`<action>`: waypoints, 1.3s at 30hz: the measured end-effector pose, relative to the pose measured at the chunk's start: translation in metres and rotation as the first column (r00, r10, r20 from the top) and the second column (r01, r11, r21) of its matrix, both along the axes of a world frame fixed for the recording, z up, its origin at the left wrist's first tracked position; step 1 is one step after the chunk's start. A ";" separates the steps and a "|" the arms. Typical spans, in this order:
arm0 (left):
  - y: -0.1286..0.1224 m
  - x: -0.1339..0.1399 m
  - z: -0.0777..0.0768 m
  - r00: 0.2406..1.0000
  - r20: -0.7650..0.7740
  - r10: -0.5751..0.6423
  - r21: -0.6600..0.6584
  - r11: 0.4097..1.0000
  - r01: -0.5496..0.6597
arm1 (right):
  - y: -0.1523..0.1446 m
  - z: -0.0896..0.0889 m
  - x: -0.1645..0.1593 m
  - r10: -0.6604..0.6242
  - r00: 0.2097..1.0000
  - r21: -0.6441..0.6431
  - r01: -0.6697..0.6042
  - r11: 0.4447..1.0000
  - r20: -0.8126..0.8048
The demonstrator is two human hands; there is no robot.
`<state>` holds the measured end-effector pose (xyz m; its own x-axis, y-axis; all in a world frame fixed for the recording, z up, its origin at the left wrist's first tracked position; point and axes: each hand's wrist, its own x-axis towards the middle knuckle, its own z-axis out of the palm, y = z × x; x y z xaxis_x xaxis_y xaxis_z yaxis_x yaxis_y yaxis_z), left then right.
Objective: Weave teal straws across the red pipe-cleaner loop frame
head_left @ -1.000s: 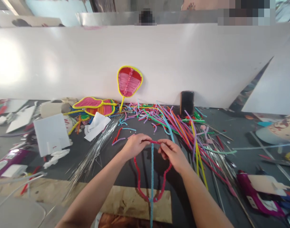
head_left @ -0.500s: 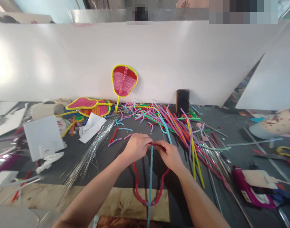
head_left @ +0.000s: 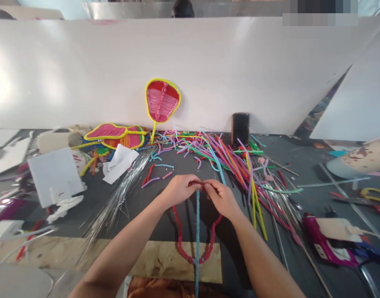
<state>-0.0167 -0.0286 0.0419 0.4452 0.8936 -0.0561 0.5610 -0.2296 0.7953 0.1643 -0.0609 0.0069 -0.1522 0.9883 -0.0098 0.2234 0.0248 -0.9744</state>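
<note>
My left hand (head_left: 181, 190) and my right hand (head_left: 221, 198) meet over the dark table, fingers pinched on the top of a red pipe cleaner loop (head_left: 179, 231). The loop hangs down in a rounded U below my hands. A light blue pipe cleaner (head_left: 197, 236) runs straight down its middle, from between my fingertips past the bottom of the loop, where the two cross. My fingers cover the exact join at the top. Short red and purple pieces (head_left: 151, 182) lie just beyond my left hand.
A heap of coloured pipe cleaners (head_left: 230, 161) spreads at the right, near a phone (head_left: 240, 129). Bare wires (head_left: 121, 194) lie left. A yellow-rimmed pink fan shape (head_left: 163, 101) leans on the white board (head_left: 208, 62). Scissors (head_left: 357, 200) and a magenta device (head_left: 328, 248) sit far right.
My fingertips have shifted slightly at the top of the red loop, still pinching it. The view has tipped down a little, so the background sits higher.
</note>
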 end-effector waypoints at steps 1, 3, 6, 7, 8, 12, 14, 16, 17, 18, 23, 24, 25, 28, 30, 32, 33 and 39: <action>0.003 -0.002 0.001 1.000 0.006 0.024 -0.020 0.999 -0.024 | 0.001 0.000 0.002 -0.028 0.998 -0.043 0.026 0.999 -0.048; 0.012 -0.011 0.004 0.994 0.024 0.104 -0.036 0.994 -0.104 | 0.004 -0.002 0.004 -0.087 0.980 -0.153 0.060 0.986 -0.176; 0.027 -0.029 0.008 0.980 0.078 0.185 -0.035 0.983 -0.183 | 0.004 -0.003 0.004 -0.094 0.932 -0.306 -0.019 0.952 -0.349; 0.032 -0.035 0.009 0.978 0.083 0.192 -0.031 0.981 -0.190 | 0.004 -0.004 0.003 -0.072 0.919 -0.340 -0.070 0.938 -0.388; 0.037 -0.040 0.009 0.978 0.069 0.198 -0.016 0.980 -0.197 | 0.003 -0.005 0.002 -0.046 0.910 -0.360 -0.116 0.926 -0.411; 0.050 -0.045 0.000 0.967 -0.084 0.240 0.094 0.968 -0.232 | 0.002 -0.009 0.002 0.013 0.973 -0.252 -0.073 0.965 -0.232; 0.053 -0.041 -0.007 0.952 -0.129 0.279 0.145 0.955 -0.260 | 0.004 -0.012 0.006 -0.058 0.998 -0.086 0.057 0.995 -0.004; 0.051 -0.037 -0.011 0.936 -0.144 0.321 0.192 0.937 -0.292 | 0.007 -0.015 0.010 -0.126 0.980 0.045 0.120 0.992 0.154; 0.048 -0.035 -0.012 0.930 -0.160 0.331 0.231 0.928 -0.291 | 0.007 -0.016 0.011 -0.134 0.972 0.078 0.121 0.990 0.194; 0.043 -0.034 -0.011 0.926 -0.185 0.329 0.277 0.922 -0.272 | 0.008 -0.017 0.011 -0.130 0.968 0.096 0.111 0.989 0.214; -0.013 -0.034 0.002 0.906 -0.376 0.194 0.444 0.896 -0.008 | 0.003 -0.015 0.007 -0.096 0.964 0.157 0.058 0.986 0.247; -0.030 -0.034 0.002 0.898 -0.407 0.166 0.445 0.895 0.036 | 0.002 -0.015 0.006 -0.097 0.962 0.169 0.054 0.984 0.255; -0.047 -0.034 0.001 0.889 -0.435 0.141 0.443 0.893 0.075 | 0.001 -0.014 0.005 -0.101 0.959 0.184 0.052 0.982 0.265; -0.095 -0.035 -0.011 0.877 -0.477 0.058 0.422 0.890 0.171 | 0.000 -0.011 0.004 -0.121 0.948 0.242 0.049 0.969 0.293; -0.118 -0.037 -0.022 0.881 -0.471 0.048 0.455 0.869 0.196 | -0.001 -0.006 0.004 -0.122 0.948 0.266 0.041 0.963 0.294; -0.133 -0.039 -0.032 0.879 -0.476 0.039 0.483 0.847 0.224 | -0.005 0.002 0.003 -0.104 0.932 0.292 -0.002 0.956 0.347; -0.137 -0.041 -0.037 0.876 -0.481 0.038 0.492 0.839 0.234 | -0.010 0.007 0.002 -0.082 0.909 0.306 -0.051 0.951 0.408; -0.141 -0.046 -0.051 0.869 -0.483 0.106 0.519 0.834 0.187 | -0.057 0.008 -0.012 0.108 0.674 0.301 -0.460 0.835 0.730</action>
<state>-0.0622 -0.1694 -0.0095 0.5280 0.8231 0.2093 0.8091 -0.5624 0.1706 0.1522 -0.1174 0.0145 -0.5519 0.8142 0.1804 0.7018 0.5703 -0.4268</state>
